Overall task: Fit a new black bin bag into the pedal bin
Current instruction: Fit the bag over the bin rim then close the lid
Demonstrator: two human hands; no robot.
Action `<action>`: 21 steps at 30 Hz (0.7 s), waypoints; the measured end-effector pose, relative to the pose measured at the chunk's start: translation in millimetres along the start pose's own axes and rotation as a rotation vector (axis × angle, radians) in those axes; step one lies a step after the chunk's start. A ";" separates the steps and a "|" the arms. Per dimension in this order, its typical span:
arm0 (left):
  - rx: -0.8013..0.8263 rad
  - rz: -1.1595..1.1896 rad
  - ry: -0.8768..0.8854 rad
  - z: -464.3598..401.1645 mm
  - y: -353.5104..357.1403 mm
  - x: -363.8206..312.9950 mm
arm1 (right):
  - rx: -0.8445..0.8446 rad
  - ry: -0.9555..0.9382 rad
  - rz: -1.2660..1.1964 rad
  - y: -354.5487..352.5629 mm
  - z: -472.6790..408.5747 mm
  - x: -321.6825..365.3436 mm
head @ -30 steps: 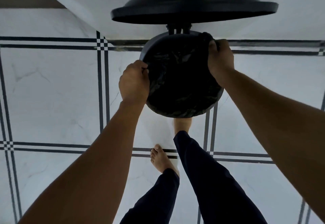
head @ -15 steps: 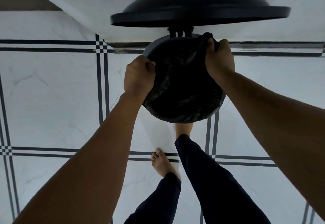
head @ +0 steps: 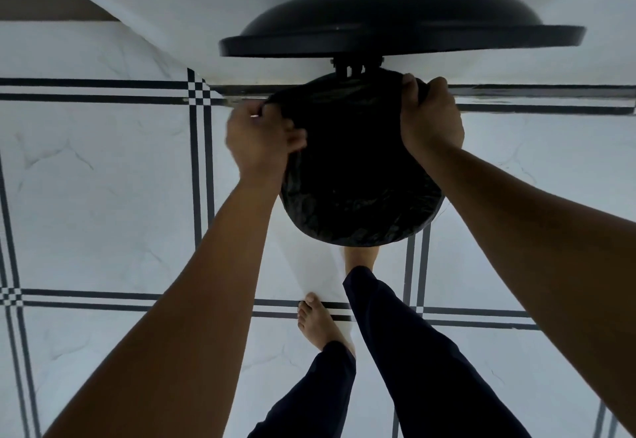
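Observation:
The pedal bin stands below me with its black lid (head: 395,29) raised upright at the far side. A black bin bag (head: 354,169) fills the bin's round mouth and wraps its rim, hiding the bin body. My left hand (head: 261,138), blurred, grips the bag's edge at the left rim. My right hand (head: 430,117) clutches the bag's edge at the far right rim, close to the lid hinge (head: 351,67). One bare foot (head: 359,257) reaches under the bin's near side, where the pedal is hidden.
The floor is white marble tile (head: 103,179) with dark double stripes. A white wall (head: 206,7) rises right behind the bin. My other bare foot (head: 320,324) stands on the tile nearer to me, and dark trouser legs (head: 413,351) fill the lower middle.
My left hand has slid along the rim toward the far left, pulling the bag's edge outward over it. My right hand has shifted slightly outward with its edge. The lid stays up.

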State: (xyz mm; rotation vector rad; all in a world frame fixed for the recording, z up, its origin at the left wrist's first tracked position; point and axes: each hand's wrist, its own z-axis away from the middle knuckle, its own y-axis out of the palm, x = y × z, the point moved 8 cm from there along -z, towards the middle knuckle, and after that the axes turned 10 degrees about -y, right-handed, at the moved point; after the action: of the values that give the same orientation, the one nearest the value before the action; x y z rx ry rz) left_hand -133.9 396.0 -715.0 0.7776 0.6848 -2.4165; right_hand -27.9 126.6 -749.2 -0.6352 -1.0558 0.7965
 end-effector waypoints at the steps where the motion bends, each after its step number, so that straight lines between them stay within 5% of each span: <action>1: -0.053 0.075 0.011 -6.8 -8.9 0.3 | -0.003 -0.002 0.003 0.7 -1.3 1.3; 7: -0.250 -0.038 -0.055 -39.6 -13.9 17.8 | -0.010 -0.013 0.061 1.7 -7.2 1.4; 14: 0.146 -0.392 0.397 -9.4 37.6 -0.3 | 0.018 -0.027 0.094 4.5 -18.6 2.1; 21: 0.321 -0.283 -0.213 -31.9 31.2 12.4 | 0.003 0.099 -0.100 -0.2 -34.7 -16.4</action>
State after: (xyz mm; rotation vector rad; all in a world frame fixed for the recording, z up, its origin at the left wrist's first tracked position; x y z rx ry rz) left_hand -111.9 387.8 -754.9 0.5585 0.3447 -2.8617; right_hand -0.2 110.2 -770.1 -0.6085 -0.9879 0.6731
